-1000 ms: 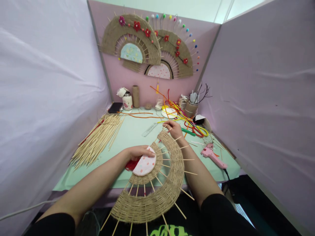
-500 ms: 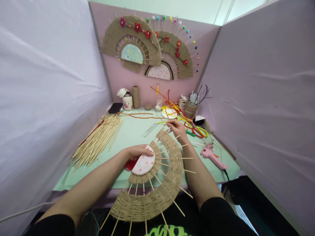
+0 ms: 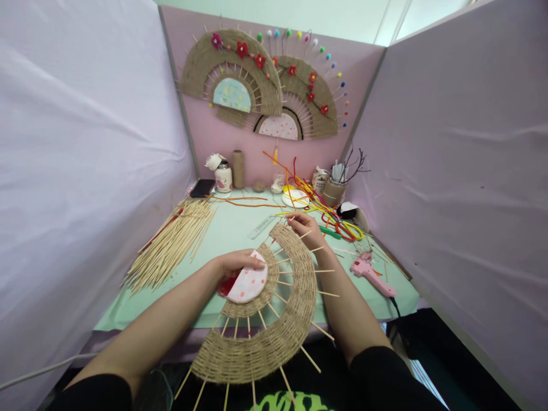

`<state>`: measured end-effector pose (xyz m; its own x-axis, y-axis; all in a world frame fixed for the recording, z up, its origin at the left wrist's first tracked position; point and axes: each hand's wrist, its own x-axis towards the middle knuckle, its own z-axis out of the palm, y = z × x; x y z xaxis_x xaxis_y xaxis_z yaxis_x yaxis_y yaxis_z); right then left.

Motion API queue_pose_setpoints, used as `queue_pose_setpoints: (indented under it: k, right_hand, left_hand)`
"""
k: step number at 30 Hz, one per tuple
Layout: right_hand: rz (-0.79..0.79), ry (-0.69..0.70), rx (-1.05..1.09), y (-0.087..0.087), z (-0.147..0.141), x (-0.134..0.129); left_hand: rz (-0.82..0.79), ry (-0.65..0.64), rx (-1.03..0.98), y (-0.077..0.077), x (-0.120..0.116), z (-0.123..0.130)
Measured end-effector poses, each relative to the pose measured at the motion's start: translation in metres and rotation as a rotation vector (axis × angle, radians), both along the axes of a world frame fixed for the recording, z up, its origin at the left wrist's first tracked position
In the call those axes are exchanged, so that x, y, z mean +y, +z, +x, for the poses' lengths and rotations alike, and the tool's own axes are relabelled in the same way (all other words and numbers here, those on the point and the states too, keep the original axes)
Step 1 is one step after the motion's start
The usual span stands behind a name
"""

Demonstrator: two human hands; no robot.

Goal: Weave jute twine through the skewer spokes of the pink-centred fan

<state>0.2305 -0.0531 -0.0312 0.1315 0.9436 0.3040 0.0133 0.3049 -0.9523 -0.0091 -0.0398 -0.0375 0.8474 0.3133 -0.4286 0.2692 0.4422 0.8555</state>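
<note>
The left hand (image 3: pixel 240 262) grips the woven fan (image 3: pixel 303 285) by its middle, thumb flat on the dotted cloth half-circle (image 3: pixel 248 283) and the other fingers out of sight beneath it. The right hand (image 3: pixel 306 225) has its fingertips drawn together at the upper end of the fan's outer band; whether they pinch a strand or a stick tip, I cannot tell. The fan hangs tilted between the forearms, its lower part over the person's lap.

As a judgement, the fan's body looks mostly made: the cloth centre is on, the narrow inner band and the wide outer band are both woven, and bare sticks cross the gap between them. The far end, at the right hand, may need finishing. The stick ends stick out plain past the rim, and no flowers show on the bands, while two decorated fans (image 3: pixel 197 68) hang on the wall beyond the hands.

On the table (image 3: pixel 201 308), loose sticks (image 3: pixel 171 245) lie to the left of the left hand, a ruler (image 3: pixel 260 227) just left of the right hand, and coloured fuzzy stems (image 3: pixel 351 228) and a pink glue gun (image 3: pixel 371 277) to its right.
</note>
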Motion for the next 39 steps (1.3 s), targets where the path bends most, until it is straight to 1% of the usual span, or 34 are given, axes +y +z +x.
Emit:
queue_pose_setpoints:
  k: [3, 5, 10, 14, 18, 23, 30, 39]
  right_hand:
    - [-0.021, 0.090, 0.032, 0.001, -0.003, -0.003]
    - [-0.039, 0.116, 0.051, 0.002, -0.004, -0.004]
    - [-0.062, 0.113, 0.084, 0.003, -0.005, -0.005]
    - [-0.075, 0.106, 0.051, 0.003, -0.003, -0.005]
    - [-0.071, 0.077, 0.021, 0.003, -0.002, -0.005]
    - [-0.059, 0.053, -0.067, 0.005, 0.001, -0.006]
    - [-0.030, 0.009, -0.118, 0.006, 0.006, -0.006]
    - [-0.044, 0.058, -0.152, 0.009, 0.013, -0.011]
  left_hand:
    - [0.008, 0.020, 0.009, 0.000, -0.001, -0.001]
    - [0.021, 0.031, 0.005, 0.001, -0.001, -0.001]
    - [0.047, 0.025, -0.037, 0.004, 0.000, -0.002]
    - [0.074, 0.037, -0.075, 0.006, 0.000, -0.002]
    - [0.107, 0.064, -0.050, 0.006, 0.002, -0.002]
    - [0.142, 0.126, -0.040, 0.006, 0.005, -0.003]
    - [0.219, 0.108, -0.007, 0.004, 0.008, -0.006]
    - [0.269, 0.106, 0.017, 0.005, 0.010, -0.008]
